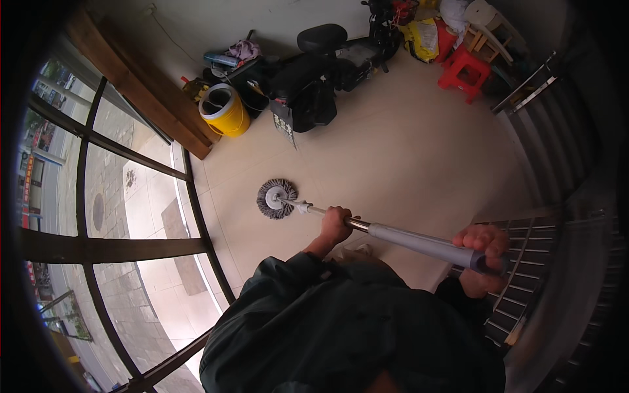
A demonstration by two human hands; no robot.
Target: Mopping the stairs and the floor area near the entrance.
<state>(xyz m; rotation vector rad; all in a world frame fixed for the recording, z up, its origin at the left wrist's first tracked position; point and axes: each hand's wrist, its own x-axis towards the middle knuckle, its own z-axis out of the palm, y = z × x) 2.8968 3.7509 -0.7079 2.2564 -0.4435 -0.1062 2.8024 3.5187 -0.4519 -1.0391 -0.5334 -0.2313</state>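
Note:
A round spin mop head with grey strands lies flat on the tiled floor. Its metal and grey plastic handle runs from there to the lower right, across the front of my body. My left hand is closed around the metal pole, nearer the mop head. At the grey upper end of the handle is my right hand, somewhat blurred, with its fingers around the grip's end. Part of a shoe shows on the floor below the pole.
A yellow bucket stands by wooden boards at the wall, beside a black electric scooter. A red plastic stool and bags are at the upper right. Framed glass panes line the left; a metal rack is at the right.

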